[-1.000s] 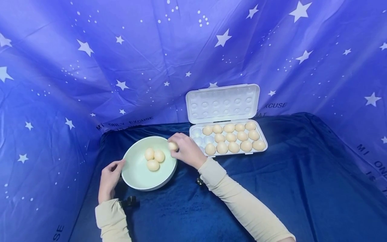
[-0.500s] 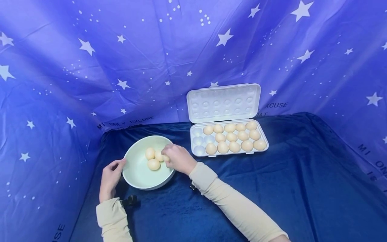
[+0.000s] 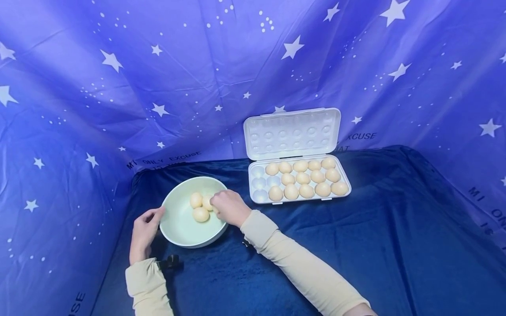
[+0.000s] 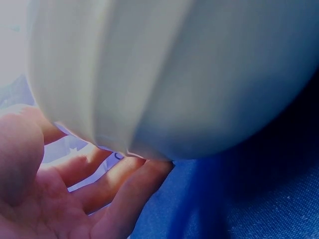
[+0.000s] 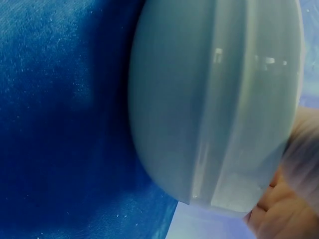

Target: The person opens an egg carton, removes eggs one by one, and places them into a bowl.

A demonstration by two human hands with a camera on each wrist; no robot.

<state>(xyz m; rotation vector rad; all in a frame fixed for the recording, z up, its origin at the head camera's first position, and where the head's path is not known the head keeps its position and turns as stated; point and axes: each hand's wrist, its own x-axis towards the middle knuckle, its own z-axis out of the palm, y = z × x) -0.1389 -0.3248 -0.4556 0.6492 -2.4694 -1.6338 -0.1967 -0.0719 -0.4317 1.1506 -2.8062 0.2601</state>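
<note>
A pale green bowl [image 3: 178, 228] stands on the left part of the table. My left hand [image 3: 143, 235] grips its left rim, thumb at the edge and fingers against the outer wall, as the left wrist view shows with the bowl [image 4: 164, 89] filling it. Three tan eggs [image 3: 200, 214] lie together in the bowl. Over the right rim reaches my right hand [image 3: 232, 208], fingers curled low inside around another egg, which they mostly hide. In the right wrist view the bowl's wall [image 5: 174, 99] covers the fingertips, and only part of the hand [image 5: 284, 209] shows.
An open white egg box [image 3: 292, 134] stands right of the bowl, its lid leaning back. Eggs [image 3: 302, 178] fill most of its hollows; several at the left end are bare. Dark blue cloth [image 3: 316, 237] covers the table, and a starry blue curtain [image 3: 221, 57] hangs behind.
My right hand has carried an egg leftward from the bowl's right rim, down inside beside the three eggs. The left hand has stayed on the rim.
</note>
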